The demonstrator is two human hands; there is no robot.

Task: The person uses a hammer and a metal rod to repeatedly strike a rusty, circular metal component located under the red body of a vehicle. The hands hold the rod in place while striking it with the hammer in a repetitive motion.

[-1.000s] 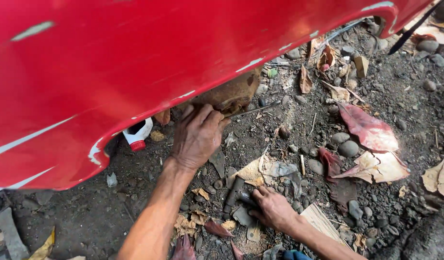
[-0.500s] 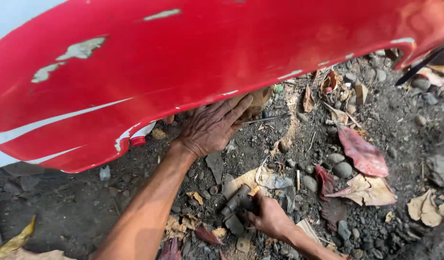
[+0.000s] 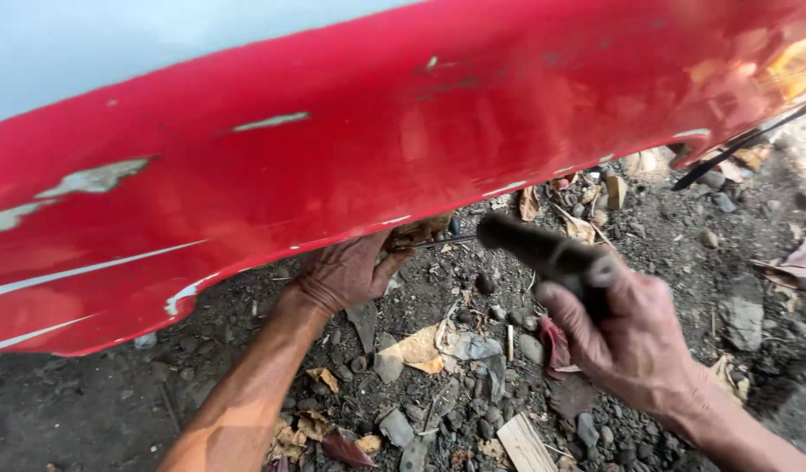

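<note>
Dark, stony ground (image 3: 674, 262) littered with dry leaves lay beneath one red panel (image 3: 350, 166) with chipped paint. The left hand (image 3: 346, 273) reached under the panel's lower edge, fingers curled against something hidden there. The right hand (image 3: 626, 336) was closed around one dark tool handle (image 3: 543, 253), whose thin metal shaft (image 3: 438, 242) pointed toward the left hand.

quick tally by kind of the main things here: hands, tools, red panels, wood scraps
hands: 2 (left hand at the panel's lower edge, right hand)
dark-handled tool: 1
red panel: 1
wood scrap: 1
total: 5
</note>
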